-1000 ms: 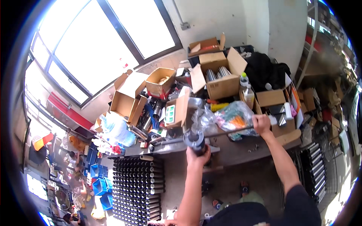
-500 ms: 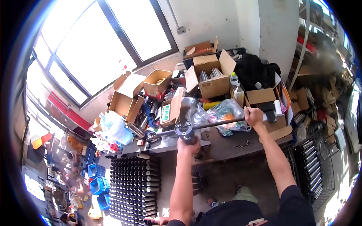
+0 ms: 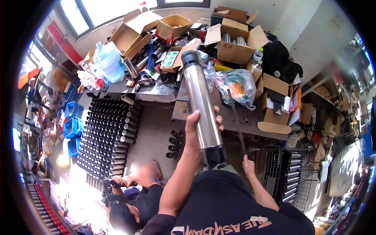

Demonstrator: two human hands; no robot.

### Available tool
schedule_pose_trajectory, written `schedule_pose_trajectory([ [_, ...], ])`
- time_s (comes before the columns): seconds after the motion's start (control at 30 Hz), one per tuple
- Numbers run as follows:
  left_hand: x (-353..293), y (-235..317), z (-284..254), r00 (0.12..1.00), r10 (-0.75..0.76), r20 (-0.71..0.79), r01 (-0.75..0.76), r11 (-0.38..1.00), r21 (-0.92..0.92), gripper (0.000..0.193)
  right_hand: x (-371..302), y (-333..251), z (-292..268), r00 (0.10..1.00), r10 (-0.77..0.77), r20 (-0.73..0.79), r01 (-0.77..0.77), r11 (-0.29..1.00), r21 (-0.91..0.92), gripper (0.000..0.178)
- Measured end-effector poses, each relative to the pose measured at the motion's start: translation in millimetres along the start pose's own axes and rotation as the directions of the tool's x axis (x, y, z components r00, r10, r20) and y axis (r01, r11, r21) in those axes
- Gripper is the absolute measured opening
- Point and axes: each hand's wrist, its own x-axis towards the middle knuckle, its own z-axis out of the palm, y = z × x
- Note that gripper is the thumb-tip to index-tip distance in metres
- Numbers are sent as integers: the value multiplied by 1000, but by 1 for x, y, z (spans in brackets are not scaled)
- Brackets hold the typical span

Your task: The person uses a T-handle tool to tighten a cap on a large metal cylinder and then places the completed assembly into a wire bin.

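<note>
Head view: the wearer's left hand (image 3: 192, 127) is closed around a silver metal cylinder with black end caps (image 3: 202, 105), which is held tilted in front of the cluttered grey bench (image 3: 159, 91), its lower cap near the wearer's chest; whether that cap touches the shirt cannot be told. The right hand (image 3: 248, 166) is closed on the near end of a slender dark straight rod (image 3: 236, 122), whose far end points toward a clear plastic bag with green and orange contents (image 3: 239, 88). For good handling, the grip on the cylinder should be firm around its body, since smooth metal may slip, and the rod should be kept clear of the bag and of the cylinder's polished wall. Count: one cylinder and one rod in hand; one pale-blue translucent water jug (image 3: 107, 62); two upright plastic bottles (image 3: 256, 70); three blue plastic crates (image 3: 71, 127); one co-worker in dark clothing (image 3: 147, 205). Stacked black-ended metal tubes (image 3: 107, 133) at left are too many to count reliably.
</note>
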Motion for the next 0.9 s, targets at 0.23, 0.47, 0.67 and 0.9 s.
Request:
schedule_pose_trajectory([
  [0.23,-7,15,9,999,39,-36,-35,994,100,60,10,-6,53,996,70,-57,-83,956,-281,74],
  [0.47,-4,34,-13,947,-9,-320,88,969,232,71,11,-14,44,994,-9,-106,-23,953,-301,75],
  [0.67,1,34,-33,937,-96,-335,152,978,145,70,-4,-51,32,977,-151,-148,111,961,-253,69],
  [0.9,-15,33,-77,925,-243,-292,203,966,-162,62,-5,-85,14,911,-363,-193,296,905,-305,55],
])
